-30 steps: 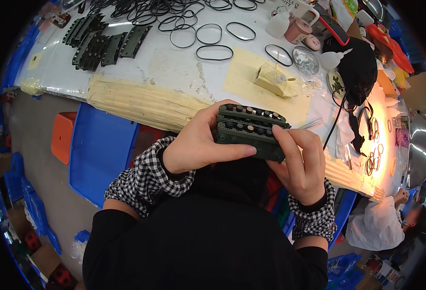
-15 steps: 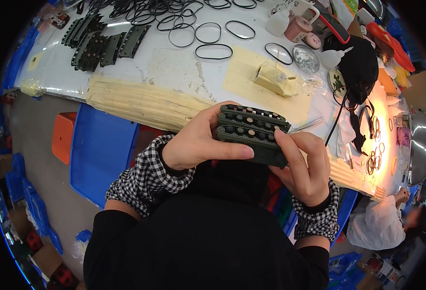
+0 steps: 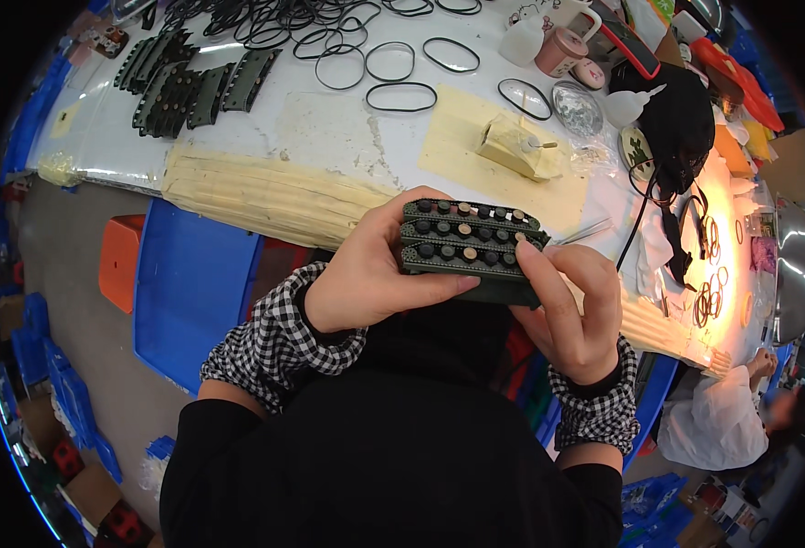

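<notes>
In front of my chest I hold a stack of dark green studded strips [image 3: 471, 239] with stitched-looking edges. Rows of small round studs, mostly dark with a few pale ones, face up. My left hand [image 3: 366, 269] wraps the stack's left end, its thumb lying along the near side. At the right end, my right hand [image 3: 578, 306] pinches the stack, index finger by the last studs and thumb mostly hidden below. More dark green strips [image 3: 172, 99] lie in a group on the table at the far left.
Black rubber-like rings [image 3: 390, 61] spread over the back of the white table [image 3: 329, 123]. A yellow block [image 3: 518, 149] sits on a yellow sheet beyond my hands. At right are a black cloth bag [image 3: 667, 128], a pink cup [image 3: 562, 52] and a brightly lit area. Another person's white sleeve [image 3: 715, 416] shows lower right.
The stack has tipped slightly and shifted a little left, so its stud rows show more fully. Both hands keep their hold.
</notes>
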